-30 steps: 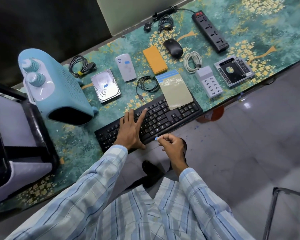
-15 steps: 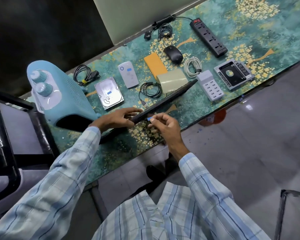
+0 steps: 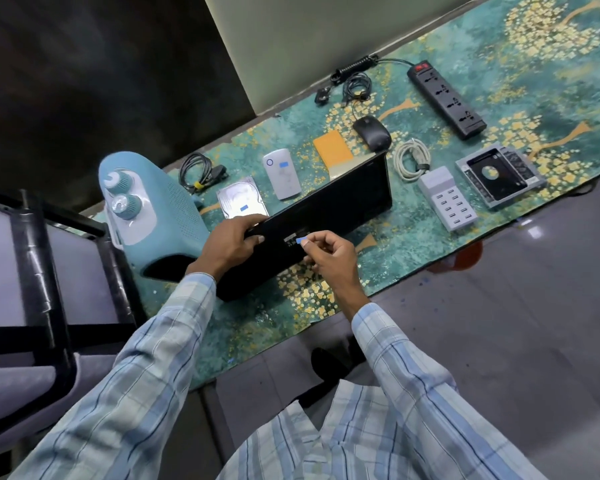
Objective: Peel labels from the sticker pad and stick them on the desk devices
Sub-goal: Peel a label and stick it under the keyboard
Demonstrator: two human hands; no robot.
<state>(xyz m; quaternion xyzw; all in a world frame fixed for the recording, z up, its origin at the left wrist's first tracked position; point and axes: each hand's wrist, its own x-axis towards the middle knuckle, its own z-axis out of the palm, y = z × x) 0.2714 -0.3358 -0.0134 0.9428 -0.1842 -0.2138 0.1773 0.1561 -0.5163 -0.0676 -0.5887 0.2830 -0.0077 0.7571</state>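
Note:
The black keyboard (image 3: pixel 340 206) is tipped up on its long edge, its plain underside facing me. My left hand (image 3: pixel 230 242) grips its upper edge near the left end. My right hand (image 3: pixel 329 256) pinches a small blue label (image 3: pixel 301 240) against the underside, beside a grey printed patch. The sticker pad (image 3: pixel 343 167) lies behind the keyboard, mostly hidden. Blue labels show on the hard drive (image 3: pixel 241 202) and the white box (image 3: pixel 282 174).
A blue heater (image 3: pixel 153 216) stands at the left. Behind the keyboard lie an orange pad (image 3: pixel 332 147), mouse (image 3: pixel 372 132), white cable (image 3: pixel 412 159), USB charger hub (image 3: pixel 447 199), drive caddy (image 3: pixel 499 173), power strip (image 3: pixel 445 100) and black cables (image 3: pixel 196 171). A chair (image 3: pixel 32 271) stands left.
The keyboard went from lying flat to standing on its edge, lifted by my left hand. My right hand brought the blue label up onto its underside.

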